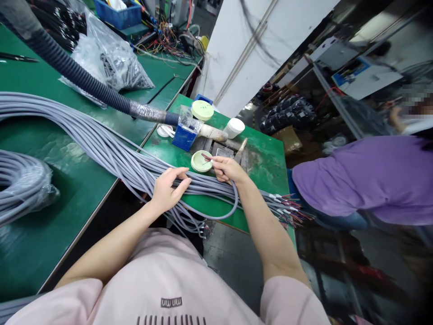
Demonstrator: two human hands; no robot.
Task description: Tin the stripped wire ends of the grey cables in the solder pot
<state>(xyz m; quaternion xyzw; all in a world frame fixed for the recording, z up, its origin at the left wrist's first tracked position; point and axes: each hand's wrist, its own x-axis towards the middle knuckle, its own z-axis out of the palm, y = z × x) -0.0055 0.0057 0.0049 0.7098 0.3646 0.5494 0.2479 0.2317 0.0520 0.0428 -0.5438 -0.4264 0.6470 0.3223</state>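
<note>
My right hand [229,169] pinches the end of a grey cable [233,205], which loops down and back left from my palm. Thin dark red wires [206,156] stick out past my fingertips, over a small round pale-green dish [200,168]. My left hand [171,187] rests on a long bundle of grey cables [131,164], its thumb and fingers apart and nothing gripped. Beneath my right wrist the bundle runs on to stripped ends with coloured wires [291,210].
Behind the dish are a blue box [184,136], a corrugated hose [101,95] ending there, a white jar [234,128] and a pale-green lid [202,110]. A wrapped cable coil [25,185] lies at left. A person in purple [365,178] sits at right.
</note>
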